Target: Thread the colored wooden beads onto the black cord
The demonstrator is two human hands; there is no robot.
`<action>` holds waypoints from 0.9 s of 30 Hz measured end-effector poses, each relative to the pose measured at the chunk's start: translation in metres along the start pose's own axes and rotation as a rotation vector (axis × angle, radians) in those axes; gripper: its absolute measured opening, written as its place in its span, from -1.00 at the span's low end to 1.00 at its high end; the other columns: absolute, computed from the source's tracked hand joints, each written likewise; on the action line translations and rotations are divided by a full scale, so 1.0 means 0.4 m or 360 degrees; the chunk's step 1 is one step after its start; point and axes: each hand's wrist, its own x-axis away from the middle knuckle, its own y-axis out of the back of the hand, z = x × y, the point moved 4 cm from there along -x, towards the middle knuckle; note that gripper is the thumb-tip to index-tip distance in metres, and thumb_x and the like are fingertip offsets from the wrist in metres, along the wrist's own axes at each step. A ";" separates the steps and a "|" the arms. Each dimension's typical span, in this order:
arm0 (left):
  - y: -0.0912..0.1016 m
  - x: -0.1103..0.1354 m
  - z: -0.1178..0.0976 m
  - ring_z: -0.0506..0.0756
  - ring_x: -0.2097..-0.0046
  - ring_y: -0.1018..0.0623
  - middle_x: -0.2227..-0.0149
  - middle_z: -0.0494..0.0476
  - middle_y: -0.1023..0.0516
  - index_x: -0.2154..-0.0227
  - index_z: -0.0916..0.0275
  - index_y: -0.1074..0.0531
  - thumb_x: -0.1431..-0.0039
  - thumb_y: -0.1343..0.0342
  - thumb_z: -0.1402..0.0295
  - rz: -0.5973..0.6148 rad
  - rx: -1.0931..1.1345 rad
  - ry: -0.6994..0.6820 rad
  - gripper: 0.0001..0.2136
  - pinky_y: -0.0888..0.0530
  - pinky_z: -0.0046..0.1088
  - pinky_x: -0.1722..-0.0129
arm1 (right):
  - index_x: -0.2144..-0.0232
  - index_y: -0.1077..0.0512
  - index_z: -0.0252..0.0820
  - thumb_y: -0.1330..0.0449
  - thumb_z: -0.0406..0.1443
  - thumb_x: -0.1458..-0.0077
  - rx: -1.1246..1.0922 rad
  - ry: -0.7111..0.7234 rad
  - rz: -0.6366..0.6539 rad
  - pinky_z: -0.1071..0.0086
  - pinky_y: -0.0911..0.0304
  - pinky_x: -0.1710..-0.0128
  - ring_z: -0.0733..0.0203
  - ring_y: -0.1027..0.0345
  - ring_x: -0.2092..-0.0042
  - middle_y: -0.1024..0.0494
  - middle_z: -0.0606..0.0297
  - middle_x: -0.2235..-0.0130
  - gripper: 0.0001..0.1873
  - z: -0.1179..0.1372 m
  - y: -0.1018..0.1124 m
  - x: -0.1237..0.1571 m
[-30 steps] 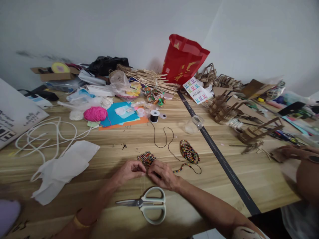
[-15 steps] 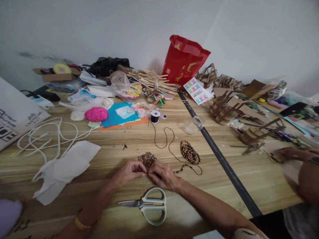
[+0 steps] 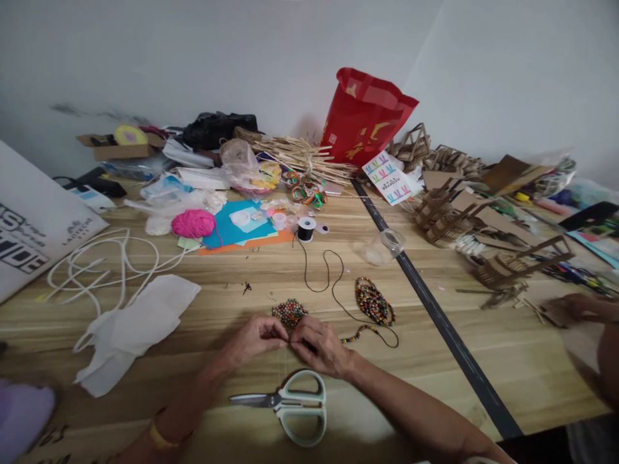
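My left hand [image 3: 261, 334] and my right hand [image 3: 320, 346] meet fingertip to fingertip, both pinched closed, just in front of a small pile of multicoloured beads [image 3: 289, 312]. A thin dark line shows between the fingertips; what my left fingers pinch is too small to tell. From behind my right hand runs a short beaded stretch [image 3: 360, 332] of black cord [image 3: 325, 258], which loops back to a spool [image 3: 305, 229]. A coiled string of beads [image 3: 374, 301] lies to the right. Nearer me are scissors [image 3: 294, 405] with pale handles, blades pointing left.
White paper [image 3: 138, 332] and a white cable [image 3: 126, 258] lie at left. Farther back are pink yarn [image 3: 193, 223], a clear jar [image 3: 384, 247] and a red bag [image 3: 367, 116]. Small woven baskets [image 3: 512, 261] stand at right, near another person's hand [image 3: 583, 307]. A dark strip [image 3: 445, 322] crosses the table.
The whole view has shifted slightly, so things appear a little farther right and lower. My hands keep the same pinched pose at the bead pile. The other person's arm shows less at the right edge.
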 end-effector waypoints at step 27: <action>0.002 -0.002 -0.007 0.03 0.38 -0.46 0.46 0.07 -0.55 0.46 0.30 -0.52 0.10 -0.26 0.34 -0.0022 0.0034 -0.0057 -0.85 -0.34 -0.48 0.33 | 0.30 -0.33 -0.20 -0.04 -0.40 -0.22 -0.0055 -0.0073 0.0008 0.38 -0.27 0.34 0.21 -0.30 0.33 -0.42 0.19 0.37 -0.91 -0.005 0.013 0.009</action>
